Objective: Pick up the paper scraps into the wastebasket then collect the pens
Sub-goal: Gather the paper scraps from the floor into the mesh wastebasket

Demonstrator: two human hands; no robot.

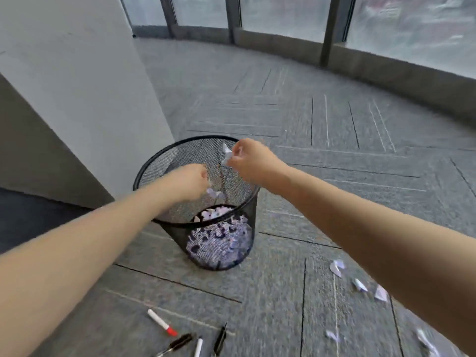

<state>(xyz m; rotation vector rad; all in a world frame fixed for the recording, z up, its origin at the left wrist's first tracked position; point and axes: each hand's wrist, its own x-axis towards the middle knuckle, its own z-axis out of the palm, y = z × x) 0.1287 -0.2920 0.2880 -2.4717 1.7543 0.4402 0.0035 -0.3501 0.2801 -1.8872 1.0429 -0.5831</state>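
A black mesh wastebasket (164, 161) stands on the grey carpet with a heap of white paper scraps (221, 235) in its bottom. Both my hands are over its opening. My right hand (248, 161) pinches a small white scrap (227, 153) above the far rim. My left hand (190, 180) is curled, and a scrap (213, 193) hangs just below its fingers; I cannot tell whether it is held or falling. More scraps (358, 282) lie on the carpet at the right. Several pens (180, 336) lie on the floor near the bottom edge, one white with a red cap (162, 323).
A white pillar (77, 86) rises at the left close to the basket. Dark-framed windows (327, 29) curve round the back. Grey carpet tiles (309, 150) spread to the right and behind the basket.
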